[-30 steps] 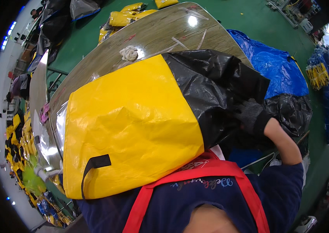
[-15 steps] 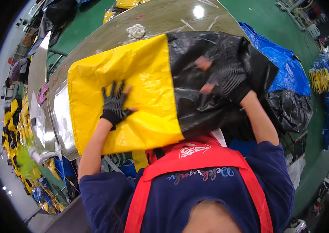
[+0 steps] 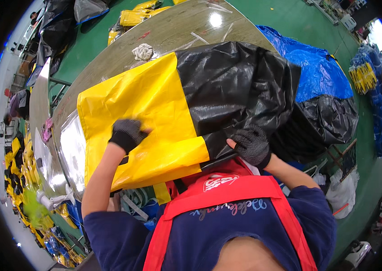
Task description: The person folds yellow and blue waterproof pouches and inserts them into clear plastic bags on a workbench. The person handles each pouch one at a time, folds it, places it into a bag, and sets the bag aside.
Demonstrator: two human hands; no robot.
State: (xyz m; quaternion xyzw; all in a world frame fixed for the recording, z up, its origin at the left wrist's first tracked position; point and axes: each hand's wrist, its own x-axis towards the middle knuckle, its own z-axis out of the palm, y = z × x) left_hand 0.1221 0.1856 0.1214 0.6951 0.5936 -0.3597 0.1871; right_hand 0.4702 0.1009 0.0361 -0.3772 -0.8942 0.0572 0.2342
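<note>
A large yellow and black plastic sheet (image 3: 136,97), perhaps a bag, lies across the table. Its left part is yellow and its right part is black and creased. Along the near edge, a strip (image 3: 164,159) of it is folded up over the rest. My left hand (image 3: 128,134), in a black glove with bare fingertips, rests over the yellow part, its fingers blurred and partly hidden. On the black part, at the right end of the folded strip, my right hand (image 3: 252,144) is closed on the material, thumb to the left.
The shiny table (image 3: 168,34) holds a crumpled white cloth (image 3: 142,52) beyond the sheet. A blue and black plastic heap (image 3: 321,77) lies to the right. Bundled blue and yellow goods (image 3: 369,81) stand farther right. A white fan-like object (image 3: 53,199) is at the left.
My right hand has come down nearer to me, and the sheet's near edge is now folded up. My left hand has drawn in its spread fingers. The sheet's right end has shifted left.
</note>
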